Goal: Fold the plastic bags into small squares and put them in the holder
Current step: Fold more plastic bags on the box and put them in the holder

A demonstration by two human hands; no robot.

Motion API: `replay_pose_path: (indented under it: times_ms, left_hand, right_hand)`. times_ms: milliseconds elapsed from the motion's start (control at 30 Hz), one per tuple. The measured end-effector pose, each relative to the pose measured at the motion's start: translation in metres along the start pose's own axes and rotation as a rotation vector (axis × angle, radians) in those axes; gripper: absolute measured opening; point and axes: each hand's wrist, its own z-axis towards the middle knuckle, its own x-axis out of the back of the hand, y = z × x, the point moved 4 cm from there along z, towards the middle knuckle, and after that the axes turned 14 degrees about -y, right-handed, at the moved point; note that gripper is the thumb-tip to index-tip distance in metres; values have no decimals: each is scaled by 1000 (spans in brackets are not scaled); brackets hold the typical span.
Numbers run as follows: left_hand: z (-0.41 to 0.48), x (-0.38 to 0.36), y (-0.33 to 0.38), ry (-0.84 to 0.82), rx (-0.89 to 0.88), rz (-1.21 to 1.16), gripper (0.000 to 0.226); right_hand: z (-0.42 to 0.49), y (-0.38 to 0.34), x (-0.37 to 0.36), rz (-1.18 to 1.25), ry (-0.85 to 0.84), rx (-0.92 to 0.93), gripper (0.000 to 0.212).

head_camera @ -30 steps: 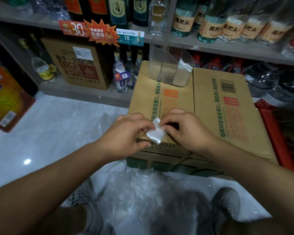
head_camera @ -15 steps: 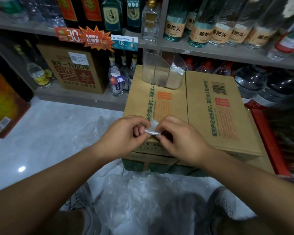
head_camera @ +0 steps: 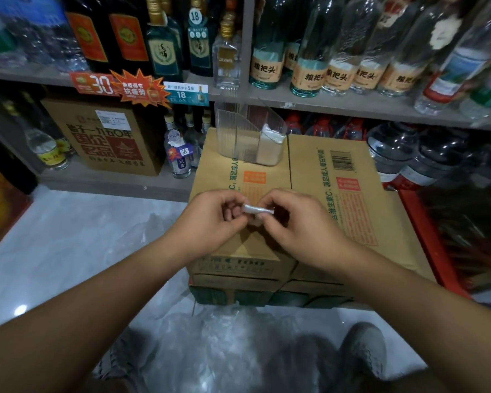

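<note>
- Landmark: cardboard cartons (head_camera: 304, 165), centre of view, on the floor in front of the shelving.
- Left of the cartons, on the low shelf: brown box (head_camera: 108, 137) with a red Chinese print and a white shipping label. The text is too small to read reliably.
- Above that box, on the shelf edge: red tag "30" (head_camera: 95, 84), orange starburst tag "抗疲劳" (head_camera: 138, 87) and blue tag "18" (head_camera: 186, 93).
- Just left of the cartons' far corner: small bottle (head_camera: 179, 157) with a handwritten tag, looks like "35".
- Carton tops: green print with "维生素C" and "满足成人每日所需", orange panels and a barcode. The near face reads "C100".
- Holder (head_camera: 230, 131): clear ribbed plastic with dividers, standing on the cartons' far edge. Its right compartment holds a white stack.
- Shelf above the cartons, right side: clear bottles (head_camera: 264, 69) labelled "粮把头".
- Left hand (head_camera: 213, 222): over the cartons' near half, fingers curled, thumb and fingertips pinching the left end of the folded bag (head_camera: 258, 209).
- Folded bag: small flat whitish packet seen edge-on, held level between both hands, above the carton top.
- Right hand (head_camera: 298, 225): mirrors the left, fingers curled in, pinching the packet's right end.
- Both forearms come in from the bottom corners.
- Floor in front of the cartons: loose clear plastic bags (head_camera: 224, 350), crumpled, with a grey shoe (head_camera: 363, 347) on their right.
</note>
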Motion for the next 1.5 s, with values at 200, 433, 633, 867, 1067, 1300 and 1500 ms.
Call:
replay_pose_path:
  times_ms: [200,433,633,867,1067,1300,1500]
  left_hand:
    - [21,23,-8,45,93,-10,21]
    - [50,54,-21,162,283,-121,21]
    - [85,71,-15,184,292,-22,77]
    - [116,77,-21,285,180,-228,90]
    - [128,73,-27,265,178,-270,91]
    - [130,71,-29,275,188,-198,80]
    - [129,71,-29,295,202,-176,71]
  right_hand:
    - [20,16,56,-11,162,-115,4]
    - [84,57,116,-6,367,-157,2]
    - [130,71,117,-197,355,-44,8]
    - [143,87,88,-570,213,128,24]
    - [144,106,85,-384,217,-39,15]
    - [157,98,93,-141,2,-163,5]
    - [155,87,96,-250,-138,-183,13]
